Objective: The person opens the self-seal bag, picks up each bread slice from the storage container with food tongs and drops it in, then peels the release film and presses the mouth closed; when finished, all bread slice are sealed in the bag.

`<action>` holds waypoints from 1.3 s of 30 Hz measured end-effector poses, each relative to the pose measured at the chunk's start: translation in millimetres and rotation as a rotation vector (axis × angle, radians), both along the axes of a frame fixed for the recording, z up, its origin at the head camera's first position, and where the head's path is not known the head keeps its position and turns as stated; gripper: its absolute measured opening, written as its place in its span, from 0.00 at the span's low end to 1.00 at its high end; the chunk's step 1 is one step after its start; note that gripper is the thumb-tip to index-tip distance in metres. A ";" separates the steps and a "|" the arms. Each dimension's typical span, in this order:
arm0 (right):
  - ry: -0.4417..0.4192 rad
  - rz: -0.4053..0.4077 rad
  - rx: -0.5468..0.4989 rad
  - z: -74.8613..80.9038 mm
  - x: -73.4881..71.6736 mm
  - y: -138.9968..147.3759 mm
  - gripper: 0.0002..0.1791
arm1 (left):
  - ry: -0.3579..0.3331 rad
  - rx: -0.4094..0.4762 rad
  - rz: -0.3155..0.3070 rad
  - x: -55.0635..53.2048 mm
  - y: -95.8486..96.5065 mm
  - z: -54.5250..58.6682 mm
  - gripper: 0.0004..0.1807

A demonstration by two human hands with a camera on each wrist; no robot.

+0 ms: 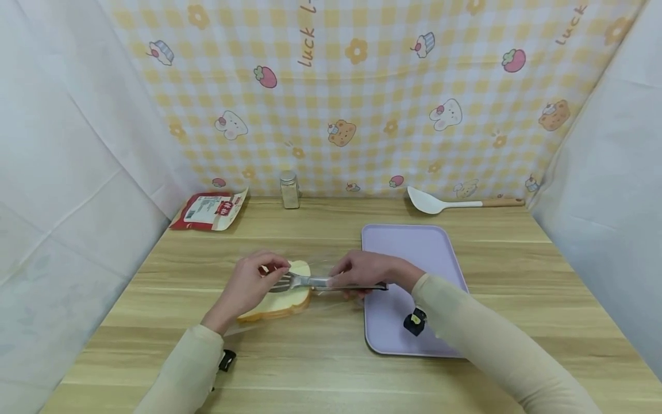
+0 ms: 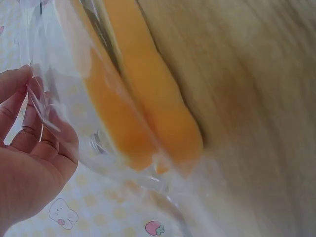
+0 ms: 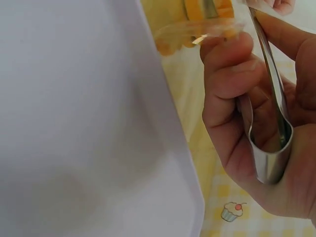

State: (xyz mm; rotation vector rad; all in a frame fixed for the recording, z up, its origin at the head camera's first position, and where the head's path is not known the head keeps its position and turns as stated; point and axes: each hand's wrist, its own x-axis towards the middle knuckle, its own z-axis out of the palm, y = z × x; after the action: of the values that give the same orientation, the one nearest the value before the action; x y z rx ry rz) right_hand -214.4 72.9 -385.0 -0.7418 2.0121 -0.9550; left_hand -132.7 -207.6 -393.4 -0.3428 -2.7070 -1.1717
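Note:
My left hand [image 1: 245, 290] pinches the edge of a clear plastic bag [image 2: 47, 116] between thumb and fingers. Bread slices [image 1: 284, 303] lie inside the bag; in the left wrist view two orange-brown crusts [image 2: 173, 118] show side by side. Metal tongs [image 1: 310, 281] with a fork-like end are gripped in my right hand [image 1: 369, 268]. Their tines lie over the pale face of the upper slice, beside the left fingertips. The right wrist view shows the bend of the tongs [image 3: 269, 165] near the palm. The lower tong arm's tip is hidden in the head view.
A lilac tray [image 1: 380, 342] lies under the right forearm. Along the back stand a red-and-white food packet [image 1: 209, 211], a small glass shaker [image 1: 289, 191] and a white spatula with a wooden handle [image 1: 429, 202]. A patterned cloth [image 1: 357, 86] hangs behind the table.

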 end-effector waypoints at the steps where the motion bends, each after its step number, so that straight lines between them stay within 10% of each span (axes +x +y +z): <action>1: 0.000 0.009 0.001 1.5 -0.8 1.1 0.16 | -0.003 0.003 0.004 -0.1 0.0 0.5 0.04; 39: 0.148 0.026 0.088 21.4 0.0 14.1 0.12 | -0.005 -0.011 0.024 1.7 5.5 -0.3 0.04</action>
State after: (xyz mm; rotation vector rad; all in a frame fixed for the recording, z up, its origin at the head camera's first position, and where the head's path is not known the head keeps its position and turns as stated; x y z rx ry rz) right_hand -214.4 87.0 -363.6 -0.8080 2.1521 -0.8116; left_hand -131.0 -202.1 -393.6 -0.3083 -2.7156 -1.1530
